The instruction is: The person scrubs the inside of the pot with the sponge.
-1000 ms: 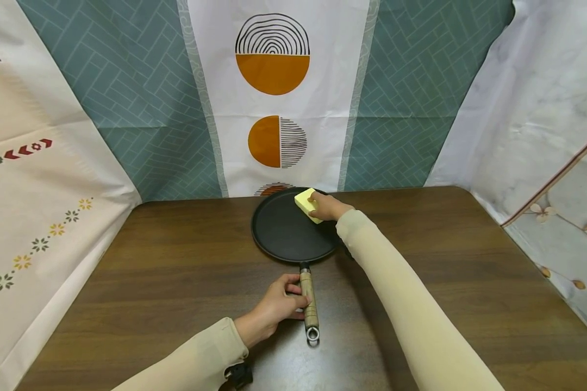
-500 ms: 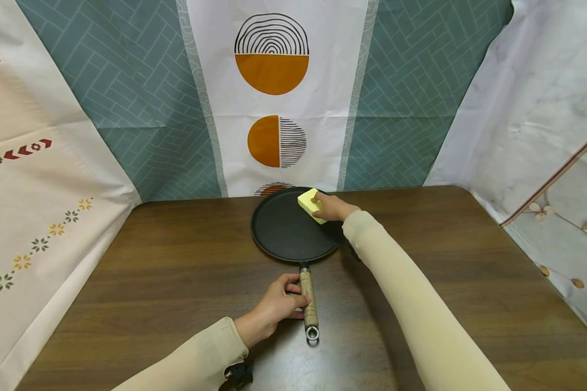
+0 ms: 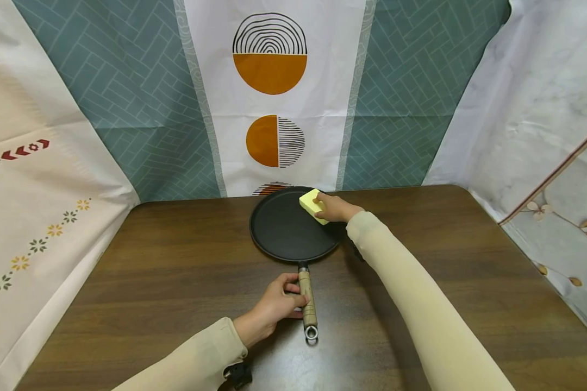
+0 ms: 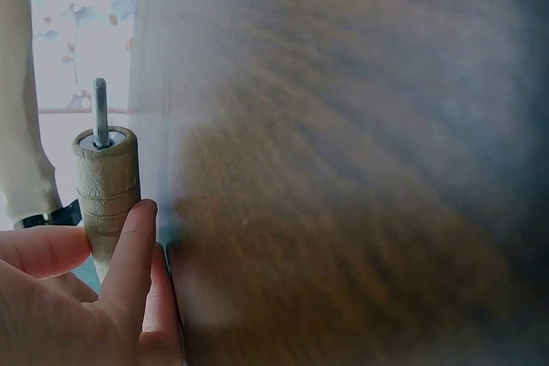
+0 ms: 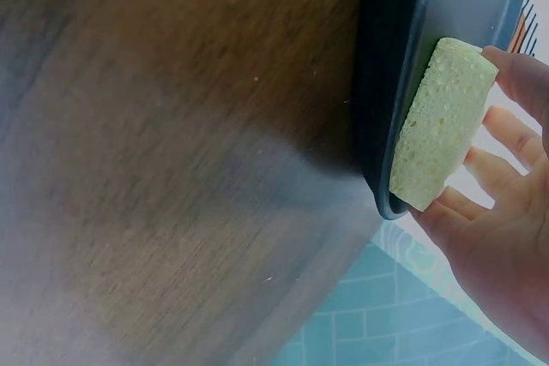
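Note:
A flat black frying pan [image 3: 283,228] lies on the table, its wooden handle [image 3: 308,304] pointing toward me. My left hand [image 3: 271,309] grips that handle between thumb and fingers; in the left wrist view the handle [image 4: 107,182] ends in a metal hanging ring [image 4: 100,113]. Over the pan's far right part, my right hand [image 3: 337,208] holds a yellow sponge [image 3: 311,203]. The right wrist view has the sponge [image 5: 442,126] against the pan's inner surface near the rim [image 5: 390,203], pinched by thumb and fingertips.
The brown wooden table [image 3: 176,271] extends to both sides of the pan. Behind it hangs a patterned cloth [image 3: 161,98] with orange half circles, close to the pan's far edge. Light cloths [image 3: 44,217] flank the table.
My right hand has slid the sponge slightly right across the pan, toward its right rim. The left hand keeps its grip on the handle.

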### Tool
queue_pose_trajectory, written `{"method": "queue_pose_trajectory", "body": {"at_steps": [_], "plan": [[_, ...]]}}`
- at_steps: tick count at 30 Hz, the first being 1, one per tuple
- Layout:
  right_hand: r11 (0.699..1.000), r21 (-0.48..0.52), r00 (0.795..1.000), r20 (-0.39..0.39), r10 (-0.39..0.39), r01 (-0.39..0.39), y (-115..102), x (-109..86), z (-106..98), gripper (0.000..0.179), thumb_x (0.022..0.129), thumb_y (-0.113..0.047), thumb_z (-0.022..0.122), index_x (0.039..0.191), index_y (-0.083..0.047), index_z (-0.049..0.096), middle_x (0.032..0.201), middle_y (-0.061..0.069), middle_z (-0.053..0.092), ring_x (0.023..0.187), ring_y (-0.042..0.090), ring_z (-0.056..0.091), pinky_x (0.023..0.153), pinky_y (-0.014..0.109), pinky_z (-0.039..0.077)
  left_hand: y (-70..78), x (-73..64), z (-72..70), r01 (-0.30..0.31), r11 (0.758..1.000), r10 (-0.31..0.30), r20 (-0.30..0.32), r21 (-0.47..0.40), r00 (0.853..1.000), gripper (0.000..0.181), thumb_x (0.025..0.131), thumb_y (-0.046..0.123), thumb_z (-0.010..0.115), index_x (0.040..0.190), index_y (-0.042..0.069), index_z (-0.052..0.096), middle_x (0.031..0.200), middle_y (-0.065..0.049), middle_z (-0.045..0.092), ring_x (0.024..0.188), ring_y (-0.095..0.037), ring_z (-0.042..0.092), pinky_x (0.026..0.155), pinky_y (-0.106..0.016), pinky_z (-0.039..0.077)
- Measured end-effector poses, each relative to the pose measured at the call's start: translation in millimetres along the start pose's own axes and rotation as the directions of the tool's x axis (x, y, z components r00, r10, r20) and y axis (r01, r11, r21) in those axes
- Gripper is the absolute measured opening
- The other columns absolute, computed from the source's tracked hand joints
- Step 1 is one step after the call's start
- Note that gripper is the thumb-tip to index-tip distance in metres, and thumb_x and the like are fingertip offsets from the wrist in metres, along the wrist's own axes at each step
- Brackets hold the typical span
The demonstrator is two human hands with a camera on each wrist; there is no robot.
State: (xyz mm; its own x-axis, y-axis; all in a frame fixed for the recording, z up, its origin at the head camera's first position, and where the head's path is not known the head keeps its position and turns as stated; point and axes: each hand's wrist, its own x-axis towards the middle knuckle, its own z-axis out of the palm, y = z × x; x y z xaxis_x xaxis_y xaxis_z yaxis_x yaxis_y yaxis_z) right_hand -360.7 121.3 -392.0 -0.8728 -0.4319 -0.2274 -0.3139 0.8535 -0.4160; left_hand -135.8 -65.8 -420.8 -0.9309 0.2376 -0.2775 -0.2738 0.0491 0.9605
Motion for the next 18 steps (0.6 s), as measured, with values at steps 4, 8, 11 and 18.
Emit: {"method": "queue_pose_trajectory", "body": {"at_steps": [4,8,11,18], "plan": [[1.000,0.007,1.000,-0.002,0.001,-0.001,0.6,-1.8,0.4,0.051,0.098,-0.023,0.056,0.141,-0.005,0.037,0.139,0.023,0.044,0.108,0.031,0.048,0.092,0.042,0.043,0.1,-0.1,0.0,0.001,1.000,-0.001,-0.003,0.003,1.000,0.058,0.081,-0.010,0.063,0.133,-0.011,0.038,0.103,-0.018,0.044,0.075,-0.019,0.055,0.066,-0.038,0.060],[1.000,0.008,1.000,-0.005,-0.005,0.005,1.2,-3.7,0.9,0.050,0.098,-0.023,0.056,0.141,-0.005,0.037,0.137,0.023,0.045,0.106,0.031,0.048,0.090,0.041,0.043,0.4,-0.1,0.3,0.000,1.000,0.000,-0.005,0.003,1.000,0.058,0.081,-0.010,0.063,0.133,-0.011,0.038,0.102,-0.018,0.044,0.075,-0.019,0.055,0.066,-0.037,0.059],[1.000,0.001,1.000,-0.010,-0.019,0.019,1.8,-5.2,1.0,0.050,0.098,-0.023,0.057,0.140,-0.004,0.038,0.136,0.024,0.046,0.105,0.031,0.049,0.088,0.041,0.043,0.7,-0.2,0.6,-0.005,1.000,0.005,-0.005,0.004,1.000,0.058,0.081,-0.010,0.063,0.133,-0.012,0.038,0.102,-0.018,0.044,0.075,-0.019,0.055,0.066,-0.037,0.059],[1.000,0.006,1.000,-0.007,-0.027,0.028,3.6,-8.7,2.5,0.051,0.098,-0.023,0.057,0.141,-0.005,0.038,0.139,0.024,0.045,0.106,0.032,0.049,0.087,0.041,0.042,0.2,0.2,-0.2,-0.001,1.000,0.001,-0.001,0.005,1.000,0.057,0.081,-0.010,0.063,0.133,-0.012,0.038,0.103,-0.018,0.044,0.076,-0.020,0.055,0.066,-0.037,0.059]]}}
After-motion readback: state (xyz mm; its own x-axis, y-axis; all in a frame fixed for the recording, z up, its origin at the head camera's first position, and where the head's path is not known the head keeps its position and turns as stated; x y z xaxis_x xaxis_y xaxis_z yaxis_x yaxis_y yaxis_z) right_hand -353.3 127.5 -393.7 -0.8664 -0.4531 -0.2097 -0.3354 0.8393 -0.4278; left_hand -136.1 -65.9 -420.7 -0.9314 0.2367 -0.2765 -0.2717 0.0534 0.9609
